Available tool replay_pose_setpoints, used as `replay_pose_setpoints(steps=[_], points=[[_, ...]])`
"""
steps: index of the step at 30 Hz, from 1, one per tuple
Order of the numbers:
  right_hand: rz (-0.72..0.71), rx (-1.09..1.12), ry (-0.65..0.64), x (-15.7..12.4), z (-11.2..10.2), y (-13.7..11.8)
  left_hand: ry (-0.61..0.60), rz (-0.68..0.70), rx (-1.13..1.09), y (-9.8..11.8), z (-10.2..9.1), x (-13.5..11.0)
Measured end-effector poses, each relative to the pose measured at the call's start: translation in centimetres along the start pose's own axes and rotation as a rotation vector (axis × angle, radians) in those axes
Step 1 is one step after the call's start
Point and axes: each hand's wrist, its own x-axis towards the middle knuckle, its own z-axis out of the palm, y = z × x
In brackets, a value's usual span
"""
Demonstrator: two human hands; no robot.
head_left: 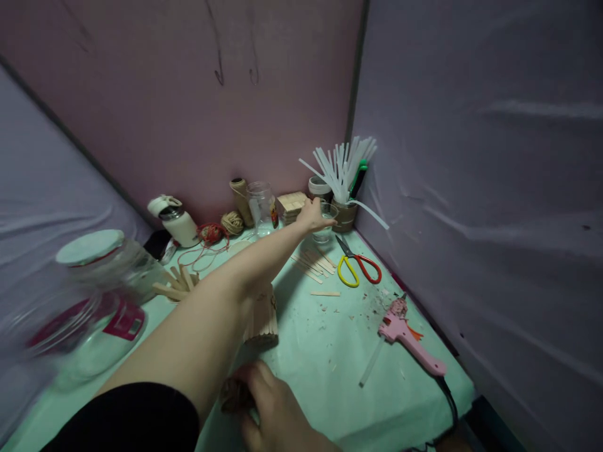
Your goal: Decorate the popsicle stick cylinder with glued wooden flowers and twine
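Note:
My left hand [311, 215] reaches across to the far side of the table, its fingers closed at the rim of a clear cup [323, 235]. Low in the picture, my right hand [277, 408] grips a dark brown, crumpled piece [234, 395] whose kind I cannot make out. Under my left forearm stands a small holder covered in wooden sticks [262, 320], partly hidden. Flat wooden craft sticks [316, 263] lie in front of the cup, beside scissors [351, 260] with one yellow and one red handle.
A pink glue gun [407, 339] lies at the right with its cable over the edge. White glue sticks [342, 166] fill a brown pot [345, 216] in the corner. Large clear jars [117, 270], a glass jar [260, 210], a bottle [181, 227] and twine [232, 223] stand left and back.

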Motion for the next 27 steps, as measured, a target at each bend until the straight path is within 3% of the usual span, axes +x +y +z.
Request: replay_pose_setpoints(steps=[4,7,9,11,14,17,19,23,27], points=[[0.0,0.042,0.054,-0.1,-0.2,-0.3,-0.012,0.006,-0.022,1.2,-2.2,-2.0],[0.029,0.14,0.121,-0.2,-1.4,-1.1,-0.04,0.032,-0.034,2.3,-5.7,-6.0],[0.143,0.275,0.172,-0.1,-2.8,-2.1,-0.102,0.088,-0.059,2.7,-8.7,-10.8],[0.274,0.473,0.222,0.3,-4.2,-3.1,-0.14,0.201,-0.146,2.6,-11.5,-17.0],[0.333,0.577,0.282,1.0,-5.5,-4.5,-0.08,0.145,-0.232,1.3,-13.4,-27.4],[0.405,0.624,0.211,1.1,-5.2,-4.9,-0.011,0.03,-0.314,-0.9,-11.7,-35.5],[0.463,0.63,0.128,0.8,-4.4,-4.8,0.012,-0.065,-0.377,-2.3,-9.1,-38.7],[0.506,0.549,0.031,0.0,-2.6,-4.0,0.063,-0.194,-0.609,-4.3,-4.3,-40.9],[0.529,0.457,0.002,-0.6,-2.6,-3.5,0.17,-0.441,-1.026,-5.3,-2.7,-40.8]])
